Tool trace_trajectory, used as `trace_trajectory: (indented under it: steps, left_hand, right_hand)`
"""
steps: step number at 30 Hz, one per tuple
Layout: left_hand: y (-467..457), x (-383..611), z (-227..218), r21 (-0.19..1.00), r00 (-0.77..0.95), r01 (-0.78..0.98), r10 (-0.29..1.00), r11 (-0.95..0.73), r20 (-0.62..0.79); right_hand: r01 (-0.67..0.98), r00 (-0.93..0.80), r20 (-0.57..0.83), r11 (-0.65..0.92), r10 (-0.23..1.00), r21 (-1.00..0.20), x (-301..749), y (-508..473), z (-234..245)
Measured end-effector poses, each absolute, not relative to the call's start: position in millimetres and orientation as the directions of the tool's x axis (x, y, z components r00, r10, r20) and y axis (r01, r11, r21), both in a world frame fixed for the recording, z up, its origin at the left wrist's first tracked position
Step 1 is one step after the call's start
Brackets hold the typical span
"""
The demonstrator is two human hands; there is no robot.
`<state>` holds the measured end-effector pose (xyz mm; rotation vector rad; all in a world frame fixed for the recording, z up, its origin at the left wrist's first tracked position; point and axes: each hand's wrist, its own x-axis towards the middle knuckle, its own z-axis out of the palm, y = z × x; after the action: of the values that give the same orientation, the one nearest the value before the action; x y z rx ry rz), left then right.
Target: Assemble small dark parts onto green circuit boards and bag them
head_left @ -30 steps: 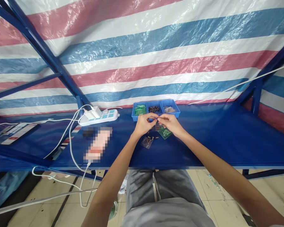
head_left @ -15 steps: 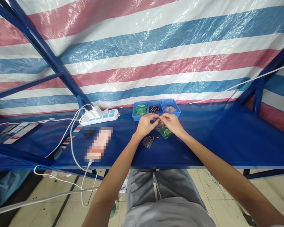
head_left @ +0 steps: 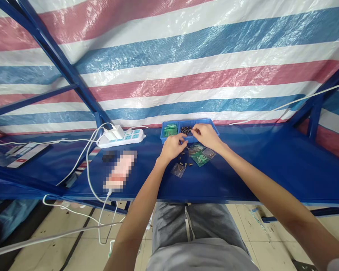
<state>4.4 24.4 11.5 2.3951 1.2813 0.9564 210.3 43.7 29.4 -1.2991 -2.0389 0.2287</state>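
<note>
My left hand (head_left: 171,146) hovers over the blue table (head_left: 243,173) with its fingers curled in a pinch; what it holds is too small to make out. My right hand (head_left: 206,136) reaches over the blue compartment tray (head_left: 214,130), its fingertips pinched at the middle compartment of small dark parts (head_left: 185,130). The tray's left compartment holds green pieces (head_left: 169,130). Below my hands lie small green circuit boards in clear bags (head_left: 200,156), another small clear bag (head_left: 178,169) and several loose dark parts (head_left: 184,162).
A white power strip (head_left: 121,138) with plugs and white cables (head_left: 87,165) lies at the left. A blurred pink object (head_left: 120,170) and a small black item (head_left: 109,156) sit near it. Papers (head_left: 19,154) lie far left. A striped tarp (head_left: 169,67) hangs behind the blue frame.
My hands were pinched together above the bags. Now the right hand has moved up and away to the tray's middle compartment, and the left hand has stayed near the table.
</note>
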Motion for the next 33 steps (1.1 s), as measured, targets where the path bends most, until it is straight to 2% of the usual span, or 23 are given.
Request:
trace_trajectory:
  steps: [5,8,15,20,27,33]
  left_hand:
    - [30,-4,6,0.373,0.483,0.716,0.805,-0.589,0.344]
    - [30,-4,4,0.361,0.5,0.723,0.807,-0.588,0.313]
    - [32,-5,1,0.403,0.537,0.7,0.806,-0.59,0.248]
    - [34,-5,-1,0.437,0.546,0.681,0.805,-0.588,0.232]
    - [34,-3,-1,0.398,0.56,0.666,0.775,-0.631,0.293]
    - [31,2,3,0.48,0.56,0.571,0.743,-0.666,0.366]
  right_hand:
    - [0.888,-0.176,0.453,0.34,0.874,-0.309,195,48,33]
    - [0.885,-0.232,0.468,0.384,0.853,-0.262,190,27,24]
    - [0.852,-0.365,0.374,0.467,0.853,-0.236,187,-7,-3]
    - [0.849,-0.372,0.321,0.459,0.871,-0.261,184,-4,-9]
    - [0.837,-0.346,0.296,0.435,0.89,-0.332,183,-2,-13]
    - [0.79,-0.309,0.336,0.437,0.89,-0.431,185,6,-14]
